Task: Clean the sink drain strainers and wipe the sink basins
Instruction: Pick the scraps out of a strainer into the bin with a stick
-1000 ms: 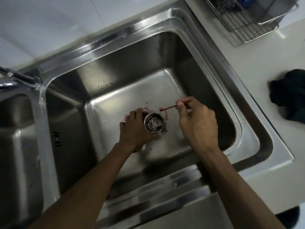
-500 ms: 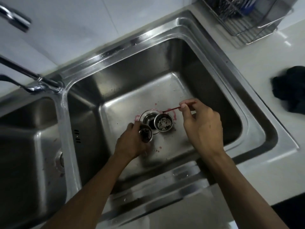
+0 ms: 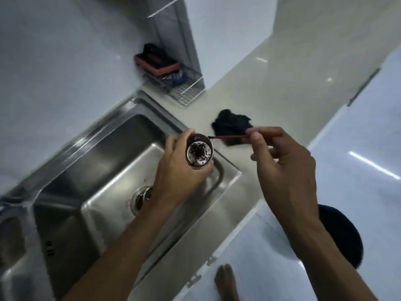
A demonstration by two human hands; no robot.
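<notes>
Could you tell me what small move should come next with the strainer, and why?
Probably work the red stick into the strainer that the left hand holds up: its tip sits at the rim, and dark debris still coats the inside.

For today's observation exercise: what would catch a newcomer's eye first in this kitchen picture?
The dirty strainer held up in the left hand at the centre, with the right hand pointing a thin red stick at its rim. Below lies the steel sink, its drain hole open, and a dark cloth sits on the counter behind.
</notes>
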